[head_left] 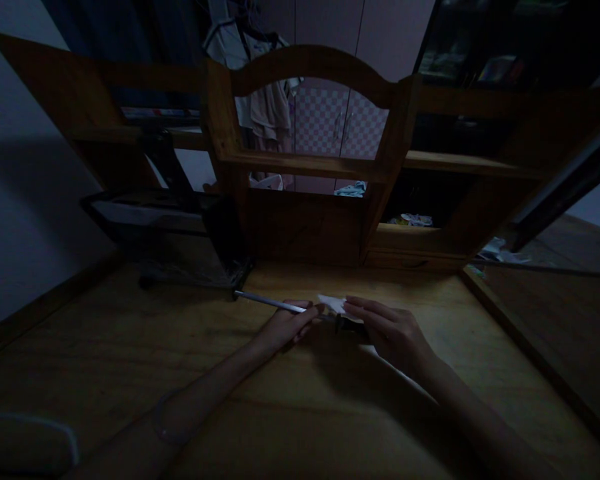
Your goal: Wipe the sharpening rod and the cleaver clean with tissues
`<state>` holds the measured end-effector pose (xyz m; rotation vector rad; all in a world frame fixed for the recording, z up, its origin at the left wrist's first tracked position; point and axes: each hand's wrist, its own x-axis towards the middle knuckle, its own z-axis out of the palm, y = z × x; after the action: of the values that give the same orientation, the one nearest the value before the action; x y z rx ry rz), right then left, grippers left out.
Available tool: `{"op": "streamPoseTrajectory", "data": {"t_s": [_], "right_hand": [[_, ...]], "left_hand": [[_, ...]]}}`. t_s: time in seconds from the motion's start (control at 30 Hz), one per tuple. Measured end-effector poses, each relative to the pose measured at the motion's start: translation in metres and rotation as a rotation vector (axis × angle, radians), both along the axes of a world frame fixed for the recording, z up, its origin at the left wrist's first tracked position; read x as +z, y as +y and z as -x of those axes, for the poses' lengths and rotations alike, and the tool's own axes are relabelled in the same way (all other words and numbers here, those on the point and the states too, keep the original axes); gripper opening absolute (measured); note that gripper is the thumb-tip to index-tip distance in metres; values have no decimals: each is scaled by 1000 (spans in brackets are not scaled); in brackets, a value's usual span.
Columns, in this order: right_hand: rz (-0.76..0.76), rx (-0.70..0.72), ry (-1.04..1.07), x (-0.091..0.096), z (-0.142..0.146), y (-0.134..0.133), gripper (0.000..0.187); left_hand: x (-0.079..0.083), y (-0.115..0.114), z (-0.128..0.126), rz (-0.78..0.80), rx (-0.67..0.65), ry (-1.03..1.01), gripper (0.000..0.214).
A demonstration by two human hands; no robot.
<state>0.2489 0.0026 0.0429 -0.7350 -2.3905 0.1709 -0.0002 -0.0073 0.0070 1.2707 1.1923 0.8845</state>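
Observation:
In dim light both my hands meet over the middle of a wooden desk (pixel 130 347). My left hand (pixel 285 328) is closed round a thin, pale rod-like tool (pixel 267 302) that sticks out to the left. My right hand (pixel 390 330) has its fingers pressed onto a small white cloth or tissue (pixel 333 304) at the tool's near end. A dark part (pixel 350 325), perhaps the tool's handle, lies under my right fingers. A light bracelet (pixel 163 417) sits on my left forearm.
A wooden hutch with shelves and an arched opening (pixel 310 67) stands at the desk's back. A dark stand-like object (pixel 180 220) sits at the back left. Small items lie in the shelf compartments (pixel 415 219). A pale rounded object (pixel 25 443) shows at the bottom left corner.

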Motion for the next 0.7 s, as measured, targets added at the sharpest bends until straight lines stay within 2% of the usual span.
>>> {"op": "streamPoseTrajectory", "data": {"t_s": [0.13, 0.37, 0.5, 0.6, 0.7], "right_hand": [[99, 52, -167, -2, 2, -1, 51], [210, 15, -150, 1, -2, 6, 43], [193, -109, -208, -1, -7, 14, 39], [133, -210, -141, -2, -8, 14, 41], [92, -153, -55, 1, -3, 7, 43]], "left_hand": [[3, -2, 0, 15, 21, 30, 46], [4, -3, -1, -10, 17, 23, 49], [2, -3, -1, -20, 32, 21, 47], [2, -3, 0, -15, 38, 17, 47], [2, -4, 0, -6, 37, 20, 47]]}}
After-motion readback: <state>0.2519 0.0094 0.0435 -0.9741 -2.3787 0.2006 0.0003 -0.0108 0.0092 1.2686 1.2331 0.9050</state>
